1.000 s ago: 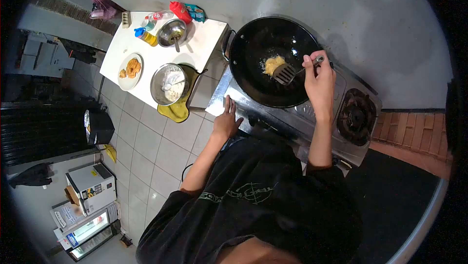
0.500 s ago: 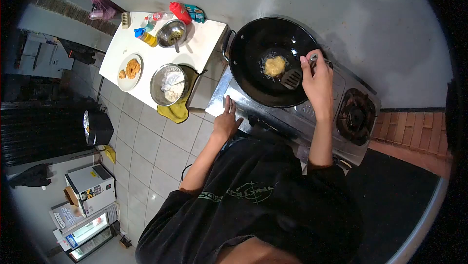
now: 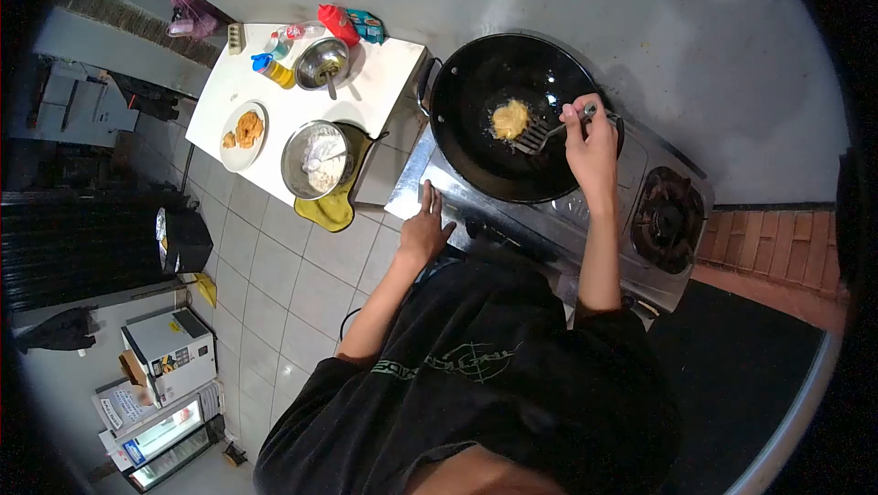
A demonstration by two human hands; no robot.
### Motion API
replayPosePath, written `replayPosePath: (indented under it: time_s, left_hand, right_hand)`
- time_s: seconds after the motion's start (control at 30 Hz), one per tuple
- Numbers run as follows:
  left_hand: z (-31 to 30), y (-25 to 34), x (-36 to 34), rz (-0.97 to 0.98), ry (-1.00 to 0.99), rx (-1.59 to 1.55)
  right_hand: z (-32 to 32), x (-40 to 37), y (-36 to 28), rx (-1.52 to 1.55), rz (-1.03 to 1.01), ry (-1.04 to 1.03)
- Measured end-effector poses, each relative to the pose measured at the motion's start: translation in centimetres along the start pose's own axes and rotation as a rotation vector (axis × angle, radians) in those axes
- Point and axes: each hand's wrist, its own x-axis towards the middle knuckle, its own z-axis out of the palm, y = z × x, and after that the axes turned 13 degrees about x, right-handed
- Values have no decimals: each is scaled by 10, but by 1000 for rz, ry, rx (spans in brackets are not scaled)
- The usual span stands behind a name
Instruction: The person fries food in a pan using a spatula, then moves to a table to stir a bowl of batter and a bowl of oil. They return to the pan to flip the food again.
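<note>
My right hand is closed around the handle of a slotted spatula, above the right side of a black wok. The spatula's blade touches the lower right edge of a golden piece of frying food, which sits in bubbling oil. My left hand rests with fingers stretched out on the left front edge of the steel gas stove and holds nothing.
A bare burner is on the right. On the white table at left stand a metal bowl of flour, a smaller bowl with a spoon, a plate of fried pieces and several bottles. A yellow cloth hangs over its edge.
The spatula has moved left and turned, so its blade now meets the food. The food has shifted slightly up and left. My left hand has stayed still.
</note>
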Motion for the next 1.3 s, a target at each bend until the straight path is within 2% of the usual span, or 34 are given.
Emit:
replayPosePath:
  time_s: [0.2,0.3,0.53,0.7,0.83,0.9,1.0,1.13,1.2,1.3]
  left_hand:
    - [0,0,-1,-1,10,6]
    - [1,0,-1,0,22,9]
    - [0,2,-1,-9,21,12]
    - [1,0,0,-7,1,8]
    - [2,1,0,-12,-9,0]
    - [2,1,1,-20,-12,9]
    - [0,1,0,-16,-4,9]
    - [-1,2,-1,-14,18,5]
    - [-2,1,-2,-8,11,2]
    - [4,0,-1,-7,35,-1]
  right_hand:
    - [-2,2,25,55,-2,7]
    - [-10,3,20,-20,-77,32]
    - [-19,-1,1,-126,-56,39]
    - [-17,-5,-7,-71,-134,21]
    - [-17,-6,-10,70,-100,39]
    - [-20,-6,-23,-74,-28,0]
    - [-18,-7,-22,-126,-81,-45]
    - [-17,-10,-21,-94,-23,-78]
    - [-14,-10,-10,17,-63,3]
    - [-13,-10,-14,-97,-95,-6]
